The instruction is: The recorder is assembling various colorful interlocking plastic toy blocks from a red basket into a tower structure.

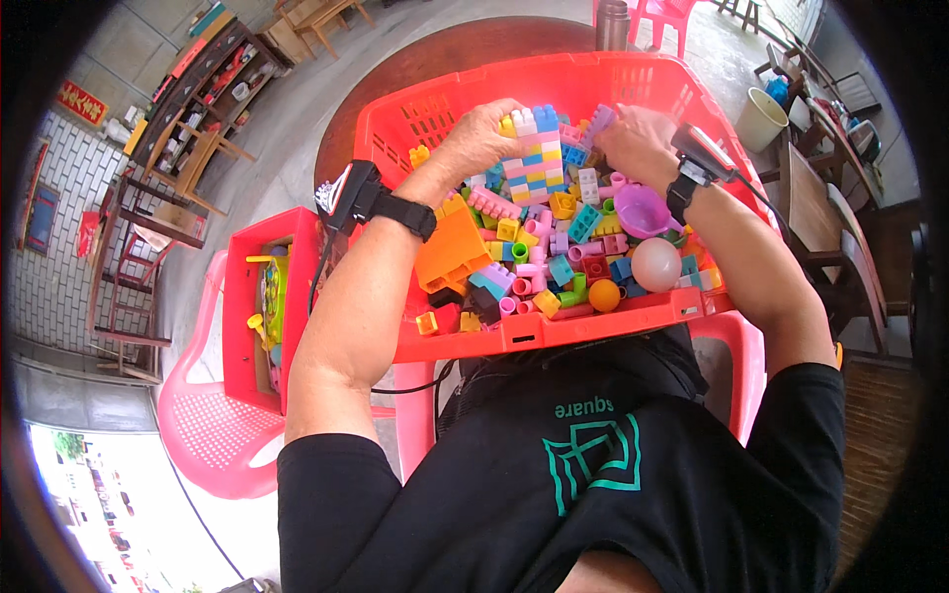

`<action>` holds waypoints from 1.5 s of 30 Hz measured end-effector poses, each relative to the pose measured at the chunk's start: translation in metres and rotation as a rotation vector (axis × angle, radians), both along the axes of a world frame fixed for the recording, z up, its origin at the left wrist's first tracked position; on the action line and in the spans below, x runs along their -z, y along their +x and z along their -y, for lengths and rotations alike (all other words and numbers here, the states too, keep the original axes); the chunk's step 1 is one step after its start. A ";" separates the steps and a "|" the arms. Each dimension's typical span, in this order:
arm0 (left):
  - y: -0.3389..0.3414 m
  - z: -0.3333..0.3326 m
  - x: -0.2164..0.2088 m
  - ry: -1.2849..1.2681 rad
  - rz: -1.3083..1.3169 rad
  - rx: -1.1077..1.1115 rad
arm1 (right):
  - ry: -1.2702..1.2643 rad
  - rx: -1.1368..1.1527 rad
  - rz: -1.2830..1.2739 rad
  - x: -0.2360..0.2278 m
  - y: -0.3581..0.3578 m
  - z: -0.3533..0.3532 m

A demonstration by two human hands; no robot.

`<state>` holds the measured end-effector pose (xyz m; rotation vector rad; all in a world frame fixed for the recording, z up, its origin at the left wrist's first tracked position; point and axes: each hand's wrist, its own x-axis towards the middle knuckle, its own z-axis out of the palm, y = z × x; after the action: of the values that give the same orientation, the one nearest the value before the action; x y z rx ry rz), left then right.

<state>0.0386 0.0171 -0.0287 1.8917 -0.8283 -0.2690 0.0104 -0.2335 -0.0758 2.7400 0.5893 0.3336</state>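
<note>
My left hand (481, 136) is closed on the upper left side of a stack of toy bricks (535, 163), built up in rows of pink, white, yellow and blue. The stack stands upright among loose bricks in a large red plastic basket (465, 345). To its right, my right hand (641, 148) pinches a light purple toy brick (598, 123), held apart from the stack. Below that hand lie a purple toy bowl (643, 211), a white ball (655, 265) and an orange ball (604, 295). A big orange block (455, 245) lies under my left wrist.
The basket rests partly on a round brown table (435, 61), with a dark bottle (612, 25) beyond its far rim. At the left, a red box (256, 371) of toys sits on a pink plastic chair (213, 435). Cables hang from both wrist devices.
</note>
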 end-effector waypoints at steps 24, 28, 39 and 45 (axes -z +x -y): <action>-0.013 -0.003 -0.015 0.015 -0.055 -0.012 | 1.409 -0.302 -0.435 -0.074 -0.003 -0.023; -0.016 0.000 -0.018 0.048 -0.101 -0.047 | 1.374 -0.339 -0.360 -0.064 0.001 -0.029; -0.011 -0.001 -0.012 0.015 0.004 0.027 | 1.325 -0.406 -0.318 -0.062 -0.004 -0.037; -0.010 -0.002 -0.011 0.042 0.066 0.030 | 1.299 -0.347 -0.389 -0.068 -0.009 -0.040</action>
<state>0.0287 0.0187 -0.0174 1.9378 -0.9021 -0.2453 0.0012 -0.1935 -0.0078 3.9815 1.3144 0.3229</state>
